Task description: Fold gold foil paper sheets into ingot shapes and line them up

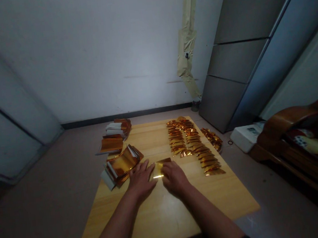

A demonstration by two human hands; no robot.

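Observation:
A small sheet of gold foil paper [158,169] lies on the wooden table, between my two hands. My left hand [142,179] rests flat at its left edge, fingers stretched out. Curled over the sheet's right side is my right hand [174,178], its fingers closed on the paper; the fingertips are partly hidden. Just left of my left hand is a loose stack of gold foil sheets [123,163] with pale backs. To the right, folded gold foil pieces [176,139] stand in overlapping rows, and another row [208,159] runs toward the near right.
More foil sheets [112,142] lie at the table's far left. Beyond the right edge sits a heap of folded foil pieces [212,138]. A white box [245,139], a wooden bench [276,152] and a grey refrigerator [234,54] stand on the right. The wall [112,55] is behind the table.

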